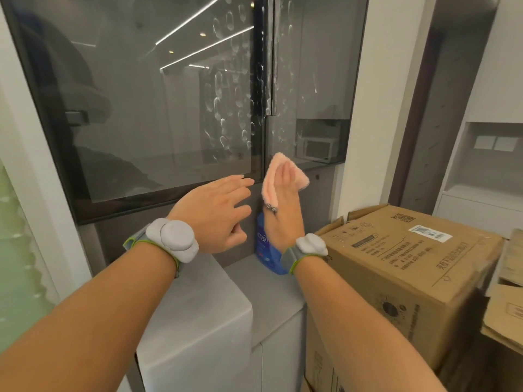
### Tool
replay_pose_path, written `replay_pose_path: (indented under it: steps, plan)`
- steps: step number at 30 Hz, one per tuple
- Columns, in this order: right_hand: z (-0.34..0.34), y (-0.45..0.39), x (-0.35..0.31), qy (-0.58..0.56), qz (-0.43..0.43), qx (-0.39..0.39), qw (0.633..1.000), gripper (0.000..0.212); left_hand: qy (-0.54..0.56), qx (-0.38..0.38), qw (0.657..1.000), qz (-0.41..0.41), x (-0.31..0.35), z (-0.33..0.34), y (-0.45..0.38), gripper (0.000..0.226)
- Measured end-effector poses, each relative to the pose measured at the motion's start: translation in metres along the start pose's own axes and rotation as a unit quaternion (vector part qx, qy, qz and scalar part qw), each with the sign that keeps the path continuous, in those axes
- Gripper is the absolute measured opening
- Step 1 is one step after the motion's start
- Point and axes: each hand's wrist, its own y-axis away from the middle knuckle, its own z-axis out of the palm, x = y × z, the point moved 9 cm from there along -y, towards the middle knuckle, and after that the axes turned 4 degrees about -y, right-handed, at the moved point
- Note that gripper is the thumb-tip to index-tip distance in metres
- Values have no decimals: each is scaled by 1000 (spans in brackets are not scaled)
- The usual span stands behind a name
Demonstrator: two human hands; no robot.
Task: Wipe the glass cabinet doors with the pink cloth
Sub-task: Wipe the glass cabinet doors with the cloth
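Right hand (283, 205) pressed the cloth (278, 176) flat near the seam's foot; the smudged glass (226, 94) rose above it. Left hand (218, 213) hung beside, fingers spread, holding nothing.

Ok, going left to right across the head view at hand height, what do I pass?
Left hand → pink cloth under the right hand → cardboard box.

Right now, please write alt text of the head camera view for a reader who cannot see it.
The right hand presses a pink cloth near the bottom of smudged glass cabinet doors; the empty left hand reaches beside it. A blue bottle stands below, a cardboard box to the right.
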Motion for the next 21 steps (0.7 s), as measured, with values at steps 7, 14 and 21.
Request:
replay_pose_path:
  steps: [7,14,21]
  plan:
    - [-27,-25,29,-58,177,39,982,79,35,-2,999,-7,0,0,-1,31]
    - [15,14,-31,31,-15,-54,998,73,52,3,998,-24,-5,-12,-1,32]
    - [29,28,-92,17,-51,-60,997,81,-105,75,989,-72,-34,-68,15,20]
